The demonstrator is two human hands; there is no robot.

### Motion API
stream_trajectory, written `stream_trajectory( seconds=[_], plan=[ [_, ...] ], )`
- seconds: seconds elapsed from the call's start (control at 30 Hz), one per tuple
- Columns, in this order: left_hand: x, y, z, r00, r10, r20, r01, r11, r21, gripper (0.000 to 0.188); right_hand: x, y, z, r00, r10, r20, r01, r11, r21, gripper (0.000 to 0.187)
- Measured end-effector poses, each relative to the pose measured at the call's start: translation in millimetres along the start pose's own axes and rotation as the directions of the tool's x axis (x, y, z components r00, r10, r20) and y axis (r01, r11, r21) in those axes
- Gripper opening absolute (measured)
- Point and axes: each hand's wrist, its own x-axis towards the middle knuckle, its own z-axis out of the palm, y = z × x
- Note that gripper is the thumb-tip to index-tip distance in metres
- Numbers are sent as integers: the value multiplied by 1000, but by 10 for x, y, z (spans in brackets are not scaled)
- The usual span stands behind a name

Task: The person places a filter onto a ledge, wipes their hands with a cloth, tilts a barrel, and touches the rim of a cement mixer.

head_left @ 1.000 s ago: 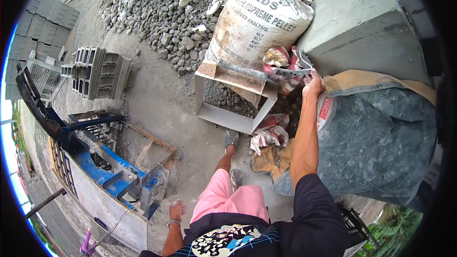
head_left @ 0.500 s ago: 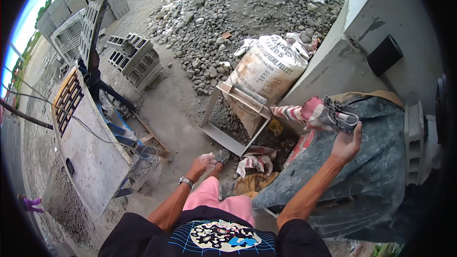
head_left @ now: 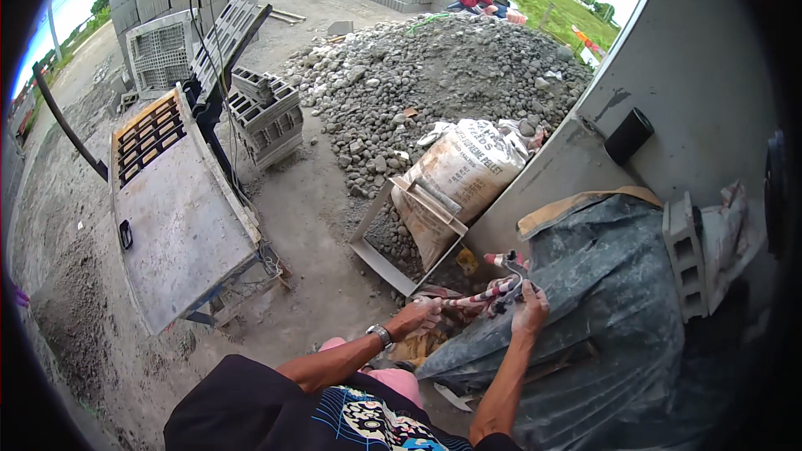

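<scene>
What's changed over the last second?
The left hand, empty before, came up from beside the leg and now grips one end of the striped cloth. The right hand, holding it throughout, brought it leftward from over the tarp. Unchanged: tarp, white sack, rectangular frame.

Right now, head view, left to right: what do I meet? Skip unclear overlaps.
Dark bar → grey panel → left hand → striped cloth → right hand → black pipe → hollow block.
</scene>
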Motion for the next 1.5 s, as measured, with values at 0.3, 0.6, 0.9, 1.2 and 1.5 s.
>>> stream_trajectory(
  seconds=[0.3, 0.6, 0.9, 1.2, 1.5],
  plan=[
    [-794, -96, 147, 965, 176, 192, -45, 838, -544, 86, -1668, 86, 955, 952, 191, 238, -166, 978, -124, 9],
    [-1782, -382, -473, 972, 226, 72, -113, 708, -697, 42, -2813, 738, 1652, 990, 31, 139, 32, 903, -429, 29],
    [-1380, -1021, -365, 607, 780, -149, -770, 624, 132, 27, -2992, 1464, 1104, 915, 254, 314, -41, 833, -552, 90],
    [-2136, -617, -349, 961, 236, -141, -274, 855, -441, 25, -3476, 676, 1072, 826, 460, 327, -281, 837, -469, 101],
    [-1706, -658, -28, 687, 713, -139, -453, 570, 685, 32, -3227, 808, 1249, 953, 144, 267, 16, 856, -516, 81]
  ],
)
